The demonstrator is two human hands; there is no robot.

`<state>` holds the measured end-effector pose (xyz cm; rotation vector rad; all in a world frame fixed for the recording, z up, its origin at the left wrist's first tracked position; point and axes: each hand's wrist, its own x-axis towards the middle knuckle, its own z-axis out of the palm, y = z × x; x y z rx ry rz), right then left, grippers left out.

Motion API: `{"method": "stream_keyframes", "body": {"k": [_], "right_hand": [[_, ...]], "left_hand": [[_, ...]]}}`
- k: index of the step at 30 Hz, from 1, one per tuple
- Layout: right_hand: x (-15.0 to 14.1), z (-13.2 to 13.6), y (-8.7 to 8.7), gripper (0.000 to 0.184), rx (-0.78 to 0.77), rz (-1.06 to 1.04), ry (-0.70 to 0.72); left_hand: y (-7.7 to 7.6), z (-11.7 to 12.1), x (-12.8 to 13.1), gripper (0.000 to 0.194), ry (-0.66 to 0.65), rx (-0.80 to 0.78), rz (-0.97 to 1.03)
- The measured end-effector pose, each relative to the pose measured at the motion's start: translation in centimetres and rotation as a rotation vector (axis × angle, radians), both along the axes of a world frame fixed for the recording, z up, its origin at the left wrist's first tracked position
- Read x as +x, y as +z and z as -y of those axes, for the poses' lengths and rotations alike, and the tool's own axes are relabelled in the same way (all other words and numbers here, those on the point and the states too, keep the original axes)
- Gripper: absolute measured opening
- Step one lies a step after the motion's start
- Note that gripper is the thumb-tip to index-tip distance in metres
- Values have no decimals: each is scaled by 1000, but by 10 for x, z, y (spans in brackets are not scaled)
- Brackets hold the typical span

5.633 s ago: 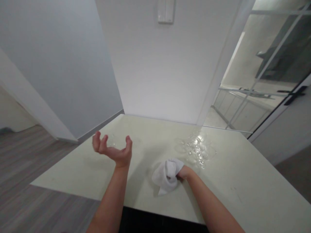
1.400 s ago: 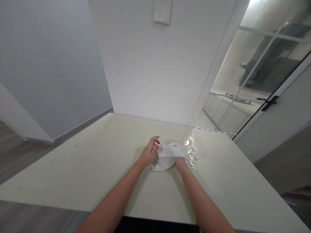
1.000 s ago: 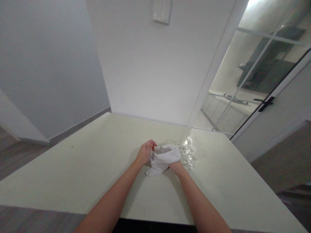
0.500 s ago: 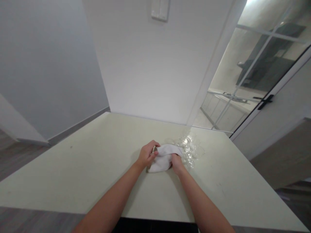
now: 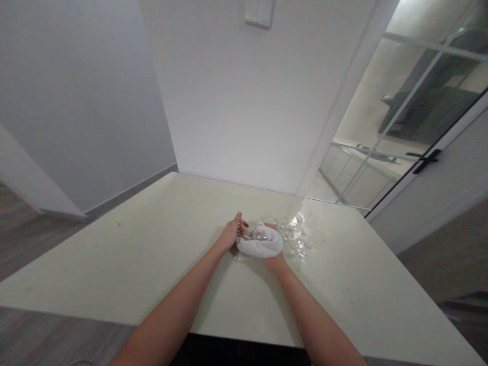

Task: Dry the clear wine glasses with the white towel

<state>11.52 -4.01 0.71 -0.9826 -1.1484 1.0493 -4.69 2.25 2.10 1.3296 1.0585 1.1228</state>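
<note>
A clear stemmed glass (image 5: 260,236) lies sideways between my hands, its bowl partly wrapped in a white cloth (image 5: 263,249). Its narrow end points left into my left hand (image 5: 230,234), whose fingers are closed around the stem or foot. From the right, my right hand (image 5: 275,263) is wrapped round the cloth and the bowl inside it; the cloth hides most of its fingers. Just beyond that hand several clear glasses (image 5: 300,236) crowd together on the pale table (image 5: 152,254).
Behind the table rises a white wall (image 5: 244,112) with a switch plate (image 5: 259,12). At the right stands a glass-paned door with a black handle (image 5: 427,160). The table's near edge runs in front of my body.
My right hand has shifted from within the cloth's folds to cup it from the right. The cloth has opened at the top, and the glass now shows. The view has tilted slightly.
</note>
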Motion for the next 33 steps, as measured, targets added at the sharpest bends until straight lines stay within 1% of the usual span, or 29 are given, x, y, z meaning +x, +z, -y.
{"method": "stream_keyframes", "body": {"k": [2,3,4,6,7,8,9,11,12,16,19,22,26,30,33], "right_hand": [[1,0,3,33,64,90,-65],[1,0,6,28,71,89,-90],[0,-1,8,26,51,40,-97],[-2,-1,13,33,-44,-188,-85],[-3,0,15,39,-102,-311,-42],[-4,2,18,44,-155,-405,33],[-4,4,21,49,-189,-459,107],[-5,8,25,56,-228,-497,235],[-4,10,28,58,-238,-502,275],[-1,14,34,63,-297,-544,389],[2,14,35,68,-349,-576,454],[6,13,33,72,-375,-605,464],[8,13,27,71,-370,-637,431],[8,14,26,68,-363,-617,415],[7,14,28,66,-353,-569,418]], "left_hand": [[4,3,-1,68,21,69,11],[6,4,-1,66,29,93,30],[8,5,-2,64,36,105,59],[11,6,-3,62,47,97,130],[12,6,-3,62,56,86,161],[13,6,-3,62,62,77,180],[14,6,-4,62,69,68,190],[16,6,-5,60,85,55,204],[18,6,-5,59,102,51,220],[23,4,-13,55,229,13,364],[25,2,-20,52,297,-34,456],[25,0,-25,49,346,-66,500],[30,1,-25,45,428,-37,536],[36,4,-24,43,414,-17,537],[36,5,-22,43,396,-7,522]]}}
